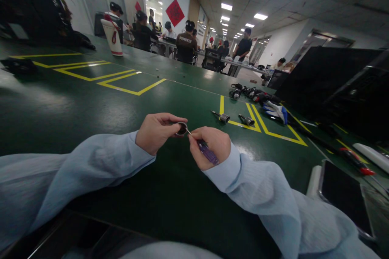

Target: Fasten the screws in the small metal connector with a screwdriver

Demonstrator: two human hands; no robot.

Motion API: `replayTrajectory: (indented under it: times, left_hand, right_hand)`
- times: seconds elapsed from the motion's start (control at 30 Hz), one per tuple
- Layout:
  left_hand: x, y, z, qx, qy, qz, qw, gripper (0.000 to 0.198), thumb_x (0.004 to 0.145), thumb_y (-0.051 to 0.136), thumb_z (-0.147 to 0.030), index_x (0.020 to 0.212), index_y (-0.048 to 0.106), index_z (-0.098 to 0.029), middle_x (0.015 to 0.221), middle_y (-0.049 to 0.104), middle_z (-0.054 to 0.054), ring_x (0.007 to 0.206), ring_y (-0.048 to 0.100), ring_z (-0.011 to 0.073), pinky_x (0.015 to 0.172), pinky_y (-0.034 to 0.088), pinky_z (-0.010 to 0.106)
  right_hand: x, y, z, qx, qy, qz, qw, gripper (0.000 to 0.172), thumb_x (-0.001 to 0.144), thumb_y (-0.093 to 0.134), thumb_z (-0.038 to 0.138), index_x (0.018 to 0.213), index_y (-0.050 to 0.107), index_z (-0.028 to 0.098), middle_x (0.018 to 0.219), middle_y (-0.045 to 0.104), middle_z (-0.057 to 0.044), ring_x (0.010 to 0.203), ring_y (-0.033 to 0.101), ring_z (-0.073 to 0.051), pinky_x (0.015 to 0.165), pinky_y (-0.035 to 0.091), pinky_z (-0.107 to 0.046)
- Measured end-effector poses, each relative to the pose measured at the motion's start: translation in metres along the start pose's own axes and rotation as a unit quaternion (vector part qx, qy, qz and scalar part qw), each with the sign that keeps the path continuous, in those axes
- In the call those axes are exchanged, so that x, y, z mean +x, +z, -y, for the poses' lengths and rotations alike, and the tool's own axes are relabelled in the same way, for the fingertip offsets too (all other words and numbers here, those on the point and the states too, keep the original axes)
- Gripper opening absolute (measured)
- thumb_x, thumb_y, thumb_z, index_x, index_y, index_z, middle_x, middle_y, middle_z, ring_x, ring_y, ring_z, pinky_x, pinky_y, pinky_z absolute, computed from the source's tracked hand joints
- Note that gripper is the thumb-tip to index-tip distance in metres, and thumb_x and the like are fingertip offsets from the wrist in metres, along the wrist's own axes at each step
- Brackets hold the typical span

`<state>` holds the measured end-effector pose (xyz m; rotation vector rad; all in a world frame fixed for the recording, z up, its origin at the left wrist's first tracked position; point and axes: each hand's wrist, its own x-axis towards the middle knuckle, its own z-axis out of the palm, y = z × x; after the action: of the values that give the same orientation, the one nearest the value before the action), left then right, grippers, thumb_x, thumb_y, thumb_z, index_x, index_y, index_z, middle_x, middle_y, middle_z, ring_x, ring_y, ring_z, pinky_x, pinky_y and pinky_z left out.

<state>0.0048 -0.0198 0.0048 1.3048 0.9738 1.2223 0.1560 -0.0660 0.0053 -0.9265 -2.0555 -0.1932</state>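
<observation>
Pinching a round, hollow metal part (182,129) in the left hand (154,132), gripping a slim-shafted, purple-handled screwdriver (208,153) in the right hand (214,143), above a smooth green desk (173,202)

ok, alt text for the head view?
A left hand holds a round metal part while the right hand points a purple-handled screwdriver at it over a green table. Two metal pieces with shafts lie beyond, by yellow tape, near a blue-and-white glove.

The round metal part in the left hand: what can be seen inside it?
A dark hollow shows inside the round metal part. The purple-handled screwdriver in the right hand reaches the opening; whether its tip enters is unclear. The left hand covers some of the part's outside.
</observation>
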Motion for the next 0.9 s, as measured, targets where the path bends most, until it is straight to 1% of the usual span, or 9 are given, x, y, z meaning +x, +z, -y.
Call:
replayTrajectory:
  times: [0.13, 0.2, 0.27, 0.43, 0.57, 0.63, 0.7, 0.8, 0.9]
  left_hand:
    - [0.012, -0.005, 0.009, 0.036, 0.038, -0.011, 0.999, 0.02, 0.06, 0.065, -0.019, 0.078, 0.067, -0.011, 0.074, 0.069, 0.007, 0.064, 0.065, 0.0176, 0.065, 0.054, 0.033]
    - [0.026, -0.011, 0.018, 0.087, 0.099, -0.038, 0.991, 0.021, 0.061, 0.064, -0.019, 0.081, 0.065, -0.013, 0.081, 0.069, 0.006, 0.07, 0.065, 0.017, 0.072, 0.053, 0.032]
    - [0.047, -0.016, 0.029, 0.127, 0.144, -0.05, 0.98, 0.027, 0.062, 0.062, -0.02, 0.089, 0.063, -0.013, 0.087, 0.068, 0.008, 0.075, 0.065, 0.0175, 0.078, 0.051, 0.033]
    - [0.109, -0.019, 0.047, 0.195, 0.185, -0.008, 0.963, 0.042, 0.061, 0.062, -0.021, 0.101, 0.056, -0.011, 0.099, 0.064, 0.013, 0.093, 0.061, 0.0214, 0.082, 0.049, 0.035]
    - [0.142, 0.001, 0.049, 0.238, 0.191, 0.07, 0.95, 0.046, 0.063, 0.059, -0.021, 0.107, 0.053, -0.01, 0.101, 0.063, 0.015, 0.094, 0.061, 0.022, 0.081, 0.049, 0.038]
    - [0.151, 0.014, 0.049, 0.246, 0.193, 0.097, 0.945, 0.046, 0.063, 0.059, -0.02, 0.107, 0.053, -0.009, 0.098, 0.064, 0.014, 0.091, 0.061, 0.0217, 0.079, 0.05, 0.037]
    - [0.158, 0.028, 0.051, 0.255, 0.196, 0.114, 0.94, 0.045, 0.063, 0.059, -0.019, 0.107, 0.054, -0.008, 0.097, 0.065, 0.015, 0.091, 0.061, 0.0211, 0.08, 0.05, 0.036]
    - [0.166, 0.046, 0.053, 0.276, 0.202, 0.133, 0.93, 0.043, 0.063, 0.059, -0.017, 0.105, 0.055, -0.009, 0.096, 0.066, 0.014, 0.09, 0.062, 0.0202, 0.08, 0.049, 0.034]
    - [0.171, 0.057, 0.055, 0.308, 0.214, 0.144, 0.916, 0.04, 0.065, 0.057, -0.018, 0.104, 0.057, -0.009, 0.099, 0.065, 0.014, 0.092, 0.061, 0.0204, 0.08, 0.049, 0.032]
  right_hand:
    - [-0.001, 0.002, -0.004, 0.054, 0.05, -0.027, 0.997, 0.01, 0.076, 0.05, 0.019, 0.067, 0.054, 0.019, 0.065, 0.063, -0.002, 0.058, 0.059, -0.011, 0.059, 0.047, -0.023]
    - [-0.003, 0.006, -0.012, 0.066, 0.095, -0.052, 0.992, 0.01, 0.075, 0.051, 0.021, 0.067, 0.055, 0.019, 0.063, 0.062, -0.002, 0.056, 0.057, -0.011, 0.057, 0.047, -0.023]
    - [-0.004, 0.011, -0.026, 0.056, 0.129, -0.066, 0.988, 0.009, 0.075, 0.051, 0.022, 0.07, 0.057, 0.018, 0.063, 0.062, -0.002, 0.056, 0.056, -0.012, 0.057, 0.047, -0.024]
    - [0.003, 0.02, -0.077, 0.014, 0.141, -0.095, 0.985, 0.015, 0.078, 0.049, 0.026, 0.073, 0.06, 0.018, 0.072, 0.063, -0.005, 0.068, 0.058, -0.015, 0.068, 0.047, -0.028]
    - [0.009, 0.012, -0.118, -0.056, 0.167, -0.098, 0.98, 0.02, 0.079, 0.049, 0.033, 0.07, 0.059, 0.018, 0.075, 0.063, -0.008, 0.075, 0.058, -0.019, 0.075, 0.046, -0.033]
    - [0.008, 0.006, -0.135, -0.1, 0.21, -0.081, 0.969, 0.015, 0.074, 0.055, 0.031, 0.078, 0.06, 0.017, 0.083, 0.063, -0.01, 0.083, 0.057, -0.023, 0.078, 0.045, -0.036]
    - [0.005, 0.003, -0.15, -0.119, 0.272, -0.061, 0.953, 0.025, 0.065, 0.064, 0.029, 0.086, 0.059, 0.016, 0.091, 0.061, -0.012, 0.088, 0.055, -0.026, 0.08, 0.044, -0.039]
    - [-0.002, 0.004, -0.165, -0.101, 0.344, -0.047, 0.932, 0.035, 0.059, 0.068, 0.032, 0.088, 0.057, 0.016, 0.083, 0.061, -0.01, 0.081, 0.055, -0.024, 0.077, 0.045, -0.039]
    - [-0.007, 0.01, -0.173, -0.087, 0.358, -0.048, 0.929, 0.033, 0.06, 0.066, 0.036, 0.085, 0.056, 0.018, 0.074, 0.059, -0.004, 0.07, 0.055, -0.02, 0.07, 0.046, -0.036]
